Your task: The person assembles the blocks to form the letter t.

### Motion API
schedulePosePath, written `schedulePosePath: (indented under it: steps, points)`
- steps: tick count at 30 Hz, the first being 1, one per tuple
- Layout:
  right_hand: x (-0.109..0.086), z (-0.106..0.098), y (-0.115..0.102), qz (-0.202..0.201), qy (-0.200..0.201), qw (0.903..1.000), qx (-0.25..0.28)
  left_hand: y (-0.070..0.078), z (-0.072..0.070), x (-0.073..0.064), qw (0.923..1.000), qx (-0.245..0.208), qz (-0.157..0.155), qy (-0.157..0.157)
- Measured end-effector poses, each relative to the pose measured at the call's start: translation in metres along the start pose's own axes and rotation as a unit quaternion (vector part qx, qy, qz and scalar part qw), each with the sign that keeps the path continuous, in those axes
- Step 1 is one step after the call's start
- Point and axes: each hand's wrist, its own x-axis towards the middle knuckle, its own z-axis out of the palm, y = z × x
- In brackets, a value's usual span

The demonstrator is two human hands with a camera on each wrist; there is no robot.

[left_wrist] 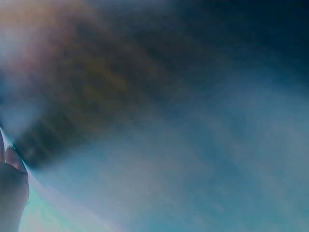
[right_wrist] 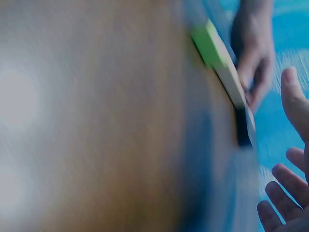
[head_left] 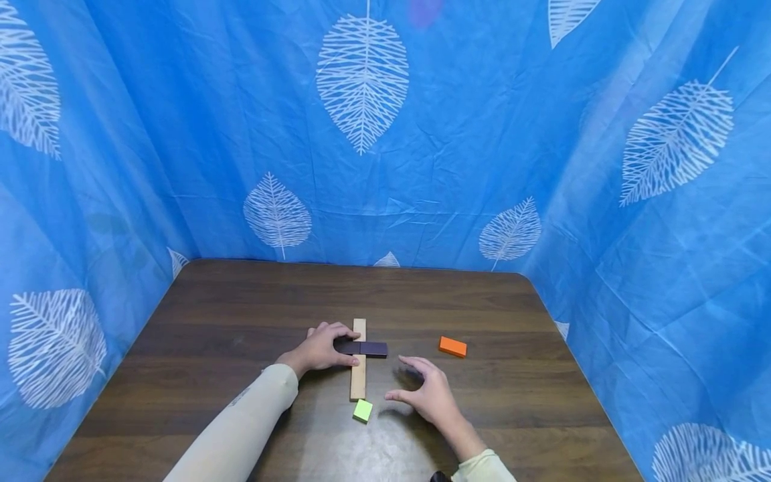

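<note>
A pale wooden strip (head_left: 358,385) lies lengthwise on the table, with dark purple blocks (head_left: 375,349) crossing its middle. My left hand (head_left: 319,349) arches over the left end of the dark piece; its fingertips and thumb tip are at the strip, one on each side of the crossing. In the right wrist view that hand (right_wrist: 256,53) appears behind the strip. My right hand (head_left: 430,395) hovers to the right with thumb and fingers spread, nothing between them. A light green block (head_left: 363,410) sits by the strip's near end. The left wrist view is mostly blurred.
An orange block (head_left: 453,346) lies on the right of the brown wooden table (head_left: 241,294). Blue curtains (head_left: 421,181) with white leaf prints stand around the table's back and sides.
</note>
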Motion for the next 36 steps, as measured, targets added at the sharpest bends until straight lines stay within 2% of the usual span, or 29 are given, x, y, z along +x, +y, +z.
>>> schedulePosePath:
  steps: [6,12,17,23,31,36]
  points:
    - [0.023,-0.035,0.023,0.054,0.007,0.9985,-0.004,-0.002,0.0,-0.001,1.0,-0.006,-0.007,0.001]
    - [0.038,-0.058,0.049,0.091,0.021,0.9953,-0.024,-0.003,0.0,-0.001,0.9999,-0.006,-0.009,0.003]
    - [0.044,-0.073,0.066,0.15,0.021,0.9884,0.015,-0.002,0.0,-0.002,1.0,-0.006,-0.003,-0.003]
    - [0.05,-0.081,0.082,0.197,-0.003,0.9794,0.043,0.0,-0.002,0.001,1.0,-0.004,-0.001,0.0]
    - [0.049,-0.082,0.096,0.23,0.006,0.9692,0.089,-0.001,-0.001,0.002,1.0,-0.004,0.002,0.0]
    - [0.046,-0.084,0.098,0.244,-0.005,0.9663,0.083,-0.002,-0.001,0.002,1.0,-0.004,0.002,-0.002]
